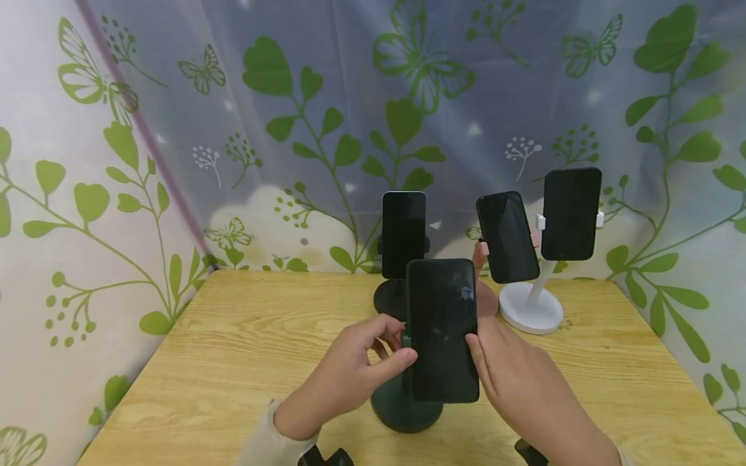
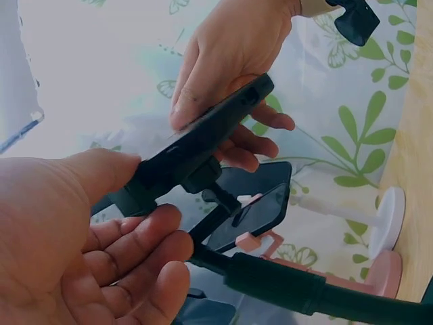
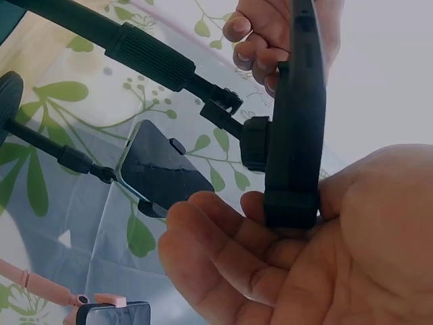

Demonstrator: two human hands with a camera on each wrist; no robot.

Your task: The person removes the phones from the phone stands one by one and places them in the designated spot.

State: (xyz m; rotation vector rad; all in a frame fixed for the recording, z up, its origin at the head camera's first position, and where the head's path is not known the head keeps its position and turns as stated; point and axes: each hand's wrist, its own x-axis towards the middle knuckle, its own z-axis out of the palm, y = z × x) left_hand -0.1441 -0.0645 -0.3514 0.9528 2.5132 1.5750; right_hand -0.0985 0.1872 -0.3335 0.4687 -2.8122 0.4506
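Observation:
A black smartphone (image 1: pixel 443 330) stands upright, screen toward me, in the clamp of a dark green phone stand (image 1: pixel 406 414). At its left edge, my left hand (image 1: pixel 351 366) pinches phone and clamp end, thumb in front and fingers behind. My right hand (image 1: pixel 521 372) grips the opposite edge the same way. From the side, the left wrist view shows the clamp's knob (image 2: pixel 201 176) behind the phone, joined to a jointed arm and a thick pole (image 2: pixel 274 283). In the right wrist view, the fingers (image 3: pixel 237 250) curl near the clamp's lower end (image 3: pixel 291 208).
Behind stand three more phones on stands: one on a black stand (image 1: pixel 389 299), one on a pink stand (image 1: pixel 487 301) and one on a white stand (image 1: pixel 530 309). All are on a wooden table (image 1: pixel 250 349), with a leaf-patterned curtain (image 1: pixel 326 168) behind.

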